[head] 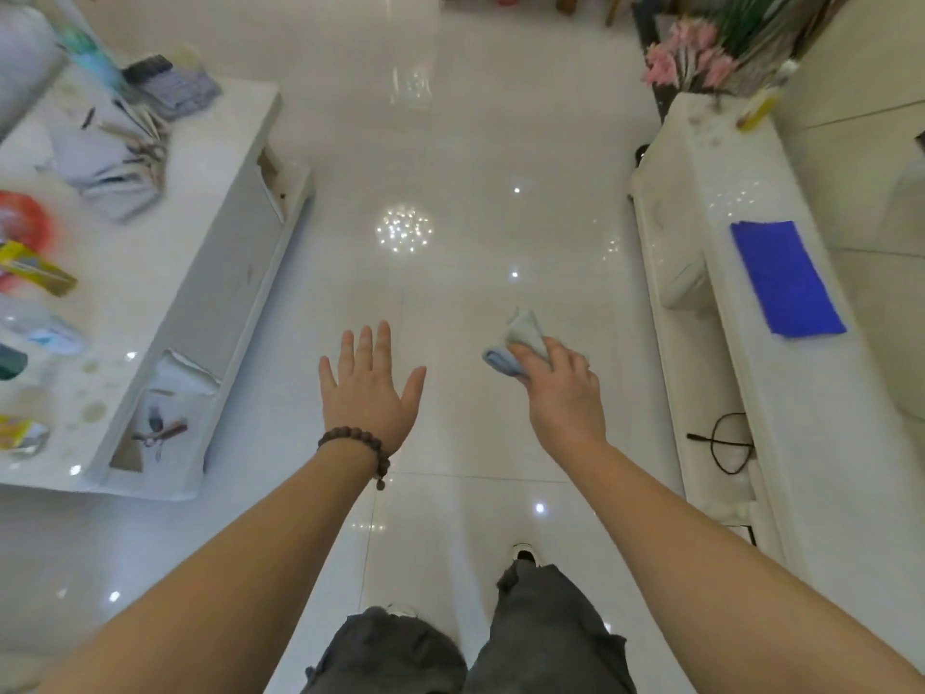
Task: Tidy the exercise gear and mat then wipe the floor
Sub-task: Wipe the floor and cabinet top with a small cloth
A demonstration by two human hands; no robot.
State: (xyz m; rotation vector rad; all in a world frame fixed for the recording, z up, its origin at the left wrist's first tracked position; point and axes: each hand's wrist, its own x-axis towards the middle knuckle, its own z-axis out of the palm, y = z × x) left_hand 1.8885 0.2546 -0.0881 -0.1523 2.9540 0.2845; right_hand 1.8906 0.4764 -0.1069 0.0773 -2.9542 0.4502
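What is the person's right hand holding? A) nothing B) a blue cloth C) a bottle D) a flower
B: the right hand grips a crumpled light blue cloth above the shiny floor, while the left hand is spread open and holds nothing.

Bare forearms; dark beaded bracelet [356, 445] on left wrist; grey frayed trousers [545, 638]; pale shoe [524, 552].

glossy white tiled floor [450, 142] | white table [190, 232] left | white bench [726, 393] right
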